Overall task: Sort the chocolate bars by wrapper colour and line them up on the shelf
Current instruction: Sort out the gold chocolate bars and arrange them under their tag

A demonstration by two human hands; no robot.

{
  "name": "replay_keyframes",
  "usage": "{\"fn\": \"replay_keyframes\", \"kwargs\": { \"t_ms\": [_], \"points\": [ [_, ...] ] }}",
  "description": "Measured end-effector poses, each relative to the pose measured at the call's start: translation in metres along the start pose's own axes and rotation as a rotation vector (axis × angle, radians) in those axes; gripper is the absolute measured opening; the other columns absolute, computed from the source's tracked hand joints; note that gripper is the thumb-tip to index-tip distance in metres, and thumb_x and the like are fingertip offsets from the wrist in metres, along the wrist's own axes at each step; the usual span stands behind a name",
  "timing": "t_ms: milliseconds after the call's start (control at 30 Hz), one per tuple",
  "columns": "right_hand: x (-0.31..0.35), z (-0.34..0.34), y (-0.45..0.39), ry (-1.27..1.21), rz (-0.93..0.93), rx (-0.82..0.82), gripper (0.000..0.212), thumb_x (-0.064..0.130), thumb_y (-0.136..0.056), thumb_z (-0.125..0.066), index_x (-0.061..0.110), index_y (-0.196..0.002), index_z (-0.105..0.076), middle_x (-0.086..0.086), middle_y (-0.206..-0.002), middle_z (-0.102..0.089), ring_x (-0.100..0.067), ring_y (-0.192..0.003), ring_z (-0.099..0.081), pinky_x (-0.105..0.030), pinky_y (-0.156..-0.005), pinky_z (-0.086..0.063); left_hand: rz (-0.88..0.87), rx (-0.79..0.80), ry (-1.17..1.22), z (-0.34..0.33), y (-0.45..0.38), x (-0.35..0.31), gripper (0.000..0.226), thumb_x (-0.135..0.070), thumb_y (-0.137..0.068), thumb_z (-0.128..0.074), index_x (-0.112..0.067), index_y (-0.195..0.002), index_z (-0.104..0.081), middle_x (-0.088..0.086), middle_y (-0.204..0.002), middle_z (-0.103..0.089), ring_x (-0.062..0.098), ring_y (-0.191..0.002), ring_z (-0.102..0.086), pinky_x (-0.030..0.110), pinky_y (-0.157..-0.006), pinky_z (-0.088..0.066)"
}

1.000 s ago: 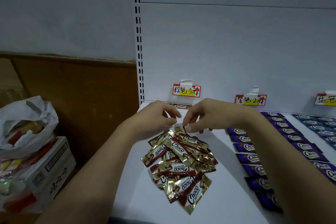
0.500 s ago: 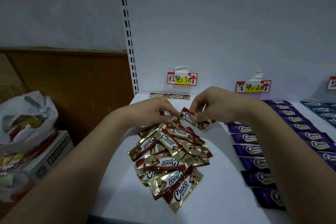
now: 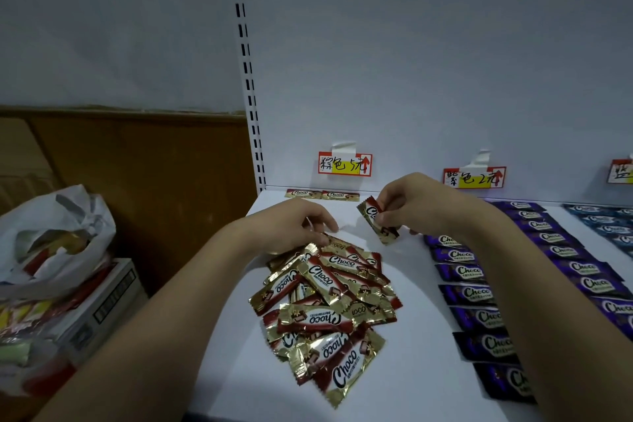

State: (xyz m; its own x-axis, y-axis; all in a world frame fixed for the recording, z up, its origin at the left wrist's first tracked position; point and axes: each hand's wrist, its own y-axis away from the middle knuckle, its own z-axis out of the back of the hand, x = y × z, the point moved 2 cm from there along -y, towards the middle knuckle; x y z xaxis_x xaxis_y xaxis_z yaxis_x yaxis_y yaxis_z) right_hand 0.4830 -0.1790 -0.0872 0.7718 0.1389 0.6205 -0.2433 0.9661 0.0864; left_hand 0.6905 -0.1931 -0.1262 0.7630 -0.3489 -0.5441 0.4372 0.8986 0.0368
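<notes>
At the far left, off the shelf (image 3: pixel 428 336), a white plastic bag (image 3: pixel 54 236) was seen resting on a carton (image 3: pixel 102 301). The left hand (image 3: pixel 291 229) was laid on the far edge of the loose heap of red-and-gold bars (image 3: pixel 325 308), its fingers curled down onto the top wrappers; whether one was actually pinched could not be told. Two red-and-gold bars (image 3: pixel 322 195) were already set end to end against the back wall, under the left price tag (image 3: pixel 344 164). Just right of the heap, a single bar (image 3: pixel 376 224) was held tilted above the shelf, pinched at its middle between thumb and fingertips of the right hand (image 3: pixel 421 205). Purple bars (image 3: pixel 476 295) were lined up further right, then blue bars (image 3: pixel 606 226). The bars were judged light and fairly stiff, with slick, crinkly foil; a pinch across the body, not the crimped ends, was thought surest.
</notes>
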Motion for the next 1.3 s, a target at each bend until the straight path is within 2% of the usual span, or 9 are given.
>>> {"fn": "replay_keyframes", "kwargs": {
  "t_ms": [233,400,600,767,867,1000,1133,1233,1300],
  "points": [
    [0.001,-0.001,0.0,-0.039,-0.028,-0.041,0.003,0.016,-0.091,-0.066,0.017,-0.089,-0.066,-0.003,-0.092,-0.072,-0.008,-0.072,-0.061,-0.02,-0.056,-0.04,0.081,-0.173,0.078,0.0,-0.002,0.008,0.014,-0.018,-0.09,-0.067,-0.021,-0.101,-0.06,-0.005,-0.096,-0.057,0.01,-0.083,-0.053,0.02,-0.067,-0.042],
    [0.002,-0.001,0.0,-0.065,-0.064,-0.072,0.001,0.017,-0.091,-0.066,0.017,-0.091,-0.066,-0.007,-0.097,-0.072,-0.02,-0.089,-0.066,-0.027,-0.064,-0.049,0.096,-0.281,0.219,0.001,0.001,0.009,0.014,-0.014,-0.088,-0.069,-0.026,-0.093,-0.067,-0.003,-0.095,-0.063,0.008,-0.083,-0.058,0.009,-0.057,-0.041],
    [0.001,0.001,-0.001,-0.106,-0.101,-0.119,0.006,0.019,-0.092,-0.065,0.019,-0.088,-0.07,-0.007,-0.1,-0.068,-0.019,-0.083,-0.059,-0.026,-0.063,-0.051,0.065,-0.547,0.287,0.015,0.006,-0.001,0.008,-0.02,-0.085,-0.073,-0.028,-0.087,-0.074,0.003,-0.065,-0.062,0.01,-0.051,-0.052,0.015,-0.046,-0.04],
    [0.0,0.001,-0.001,-0.172,-0.135,-0.112,0.02,0.015,-0.095,-0.061,0.015,-0.111,-0.071,-0.005,-0.094,-0.066,-0.015,-0.073,-0.062,-0.019,-0.057,-0.052,0.056,-0.441,0.629,0.01,0.008,-0.003,0.008,-0.013,-0.094,-0.061,-0.014,-0.099,-0.068,0.006,-0.087,-0.074,0.026,-0.069,-0.072,0.039,-0.06,-0.059],
    [-0.002,0.001,-0.004,-0.215,-0.156,-0.116,0.025,0.002,-0.095,-0.056,0.011,-0.113,-0.071,-0.011,-0.097,-0.069,-0.019,-0.08,-0.069,-0.027,-0.073,-0.058,0.015,-0.479,0.746,0.013,0.005,0.001,0.011,-0.001,-0.093,-0.06,-0.002,-0.103,-0.065,0.017,-0.095,-0.071,0.028,-0.078,-0.073,0.034,-0.067,-0.062],
    [-0.006,0.0,-0.008,-0.241,-0.165,-0.133,0.022,-0.005,-0.09,-0.06,0.014,-0.095,-0.071,-0.015,-0.099,-0.07,-0.024,-0.082,-0.071,-0.042,-0.084,-0.059,0.037,-0.482,0.878,0.015,0.003,0.005,0.023,0.003,-0.09,-0.062,-0.003,-0.11,-0.053,0.018,-0.086,-0.073,0.032,-0.08,-0.073,0.028,-0.069,-0.06],
    [-0.009,0.0,-0.01,-0.223,-0.138,-0.181,0.027,-0.005,-0.089,-0.06,0.017,-0.076,-0.068,-0.016,-0.093,-0.07,-0.025,-0.076,-0.068,-0.04,-0.083,-0.059,0.075,-0.456,0.942,0.013,0.0,0.009,0.038,0.005,-0.088,-0.064,-0.013,-0.119,-0.053,0.018,-0.088,-0.073,0.031,-0.08,-0.073,0.028,-0.07,-0.059],
    [-0.012,-0.001,-0.011,-0.159,-0.127,-0.208,0.022,-0.003,-0.092,-0.057,0.012,-0.094,-0.074,-0.015,-0.095,-0.07,-0.022,-0.076,-0.067,-0.035,-0.083,-0.058,0.082,-0.439,0.883,0.011,0.001,0.008,0.032,0.003,-0.092,-0.057,-0.014,-0.12,-0.06,0.02,-0.098,-0.07,0.025,-0.075,-0.072,0.029,-0.069,-0.06],
    [-0.014,-0.003,-0.012,-0.011,-0.103,-0.236,0.028,-0.001,-0.094,-0.055,0.011,-0.113,-0.07,-0.011,-0.113,-0.068,-0.022,-0.094,-0.065,-0.028,-0.086,-0.052,0.093,-0.419,0.883,0.01,0.002,0.008,0.034,0.002,-0.096,-0.05,-0.017,-0.121,-0.061,0.021,-0.105,-0.065,0.026,-0.076,-0.073,0.033,-0.071,-0.061]
  ]
}}
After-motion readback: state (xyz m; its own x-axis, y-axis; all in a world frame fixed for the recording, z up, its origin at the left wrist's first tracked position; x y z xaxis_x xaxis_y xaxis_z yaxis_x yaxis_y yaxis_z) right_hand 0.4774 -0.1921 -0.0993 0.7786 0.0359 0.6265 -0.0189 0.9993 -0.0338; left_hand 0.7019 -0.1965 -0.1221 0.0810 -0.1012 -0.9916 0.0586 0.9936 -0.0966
